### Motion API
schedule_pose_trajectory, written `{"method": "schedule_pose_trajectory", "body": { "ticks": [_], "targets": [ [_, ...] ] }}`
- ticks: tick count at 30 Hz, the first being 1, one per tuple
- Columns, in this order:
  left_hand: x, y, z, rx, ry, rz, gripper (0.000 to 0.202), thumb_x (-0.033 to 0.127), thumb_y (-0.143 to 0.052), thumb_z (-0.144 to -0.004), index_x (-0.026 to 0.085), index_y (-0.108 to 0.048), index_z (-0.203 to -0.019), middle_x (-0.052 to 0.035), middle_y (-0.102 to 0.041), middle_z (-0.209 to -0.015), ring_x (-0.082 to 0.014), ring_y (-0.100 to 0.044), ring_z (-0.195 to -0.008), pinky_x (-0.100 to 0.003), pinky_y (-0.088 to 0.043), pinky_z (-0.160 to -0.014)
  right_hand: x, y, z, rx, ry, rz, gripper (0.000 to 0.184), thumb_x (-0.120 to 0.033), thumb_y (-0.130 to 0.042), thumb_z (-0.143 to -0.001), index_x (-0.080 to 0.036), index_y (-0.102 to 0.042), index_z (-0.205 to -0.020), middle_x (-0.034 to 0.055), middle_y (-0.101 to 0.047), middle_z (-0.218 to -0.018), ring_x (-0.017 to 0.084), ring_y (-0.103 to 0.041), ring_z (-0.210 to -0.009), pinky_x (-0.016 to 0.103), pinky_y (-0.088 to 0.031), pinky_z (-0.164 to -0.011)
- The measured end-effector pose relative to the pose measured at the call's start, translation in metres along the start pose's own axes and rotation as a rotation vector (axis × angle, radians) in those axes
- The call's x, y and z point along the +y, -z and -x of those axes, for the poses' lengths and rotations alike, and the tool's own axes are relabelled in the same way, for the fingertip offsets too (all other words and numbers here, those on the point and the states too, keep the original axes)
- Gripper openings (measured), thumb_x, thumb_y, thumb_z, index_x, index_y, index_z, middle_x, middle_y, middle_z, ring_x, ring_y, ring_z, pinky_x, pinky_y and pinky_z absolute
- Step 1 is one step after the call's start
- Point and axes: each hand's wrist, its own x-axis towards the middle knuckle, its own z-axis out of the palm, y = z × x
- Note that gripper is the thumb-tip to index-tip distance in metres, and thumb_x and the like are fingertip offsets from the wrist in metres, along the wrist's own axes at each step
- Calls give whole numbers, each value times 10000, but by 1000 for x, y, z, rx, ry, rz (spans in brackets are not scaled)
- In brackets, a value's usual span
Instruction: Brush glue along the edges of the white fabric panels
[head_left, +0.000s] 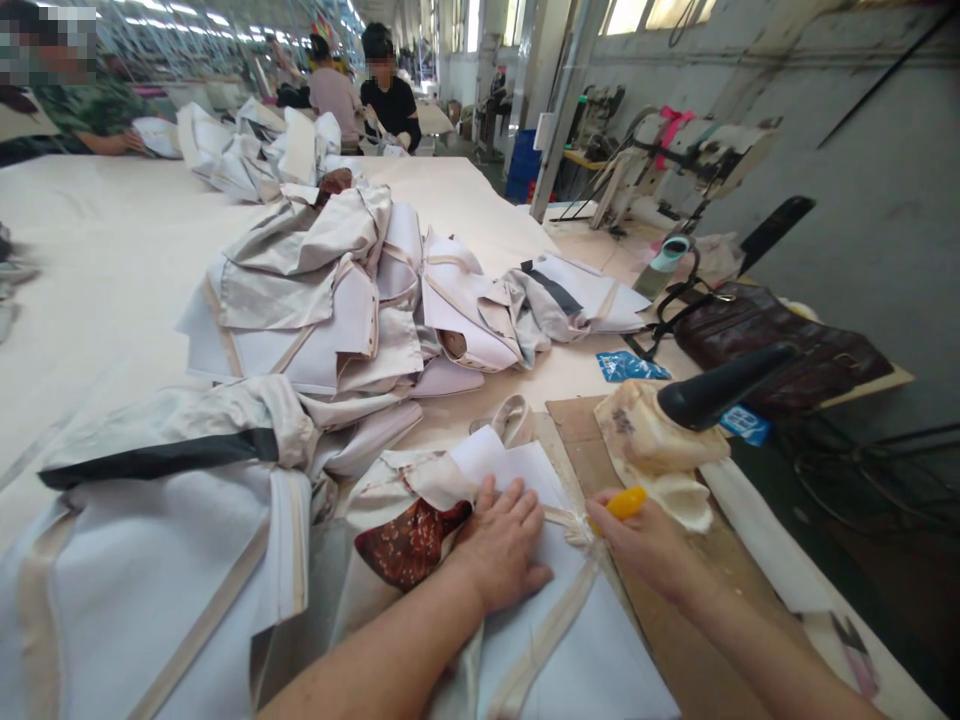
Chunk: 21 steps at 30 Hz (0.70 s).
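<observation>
My left hand [504,545] lies flat, fingers stretched, on a white fabric panel [559,600] with beige strips. In my right hand [637,540] is a brush with a yellow handle [627,502]; its pale bristle end touches the panel near its right edge, where a beige strip [544,640] runs. Beside my left wrist, a reddish-brown patterned piece of cloth [409,540] shows in the folds of the light grey fabric. The panel's right side overlaps a brown cardboard sheet [645,590].
Several sewn white and grey pieces [300,290] are heaped ahead and at left. At right stand a crusted pale container [652,435] with a black handle-like part, a blue packet [631,366], a dark leather bag [780,340] and snips [855,650]. Co-workers [386,100] are across the table.
</observation>
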Motion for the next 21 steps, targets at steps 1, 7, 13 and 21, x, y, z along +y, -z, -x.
{"method": "schedule_pose_trajectory", "body": {
  "ticks": [1,7,13,21],
  "targets": [
    [1,0,0,5,-3,-6,609,548,-481,-773,191,-389,-1259,-75,-357,-1361,-248,-134,-1308,-493,75,-1052,0,1,3,-4,30,-8,286,-350,-426,-827,-201,-476,-588,-32,-471,-552,141,-479,-571,246,-345,-549],
    [6,5,4,22,-15,-89,560,531,-457,-801,186,-410,-1239,-77,-368,-1349,-253,-99,-1313,-511,109,-1035,2,1,10,80,166,-68,244,-378,-434,-859,-200,-559,-748,6,-580,-707,163,-535,-696,253,-396,-667],
    [10,2,6,74,-17,-116,481,503,-461,-814,189,-465,-1177,-67,-523,-1159,-264,-274,-1238,-535,77,-1029,2,-5,1,79,150,-51,288,-403,-409,-860,-188,-563,-746,21,-568,-686,171,-528,-678,268,-402,-632],
    [8,-3,5,112,-25,-147,502,528,-460,-808,184,-472,-1172,-73,-520,-1163,-269,-283,-1222,-533,69,-1025,22,-3,51,54,-80,-150,280,-361,-449,-811,-198,-441,-584,-42,-391,-534,122,-416,-519,226,-328,-480]
  ]
}}
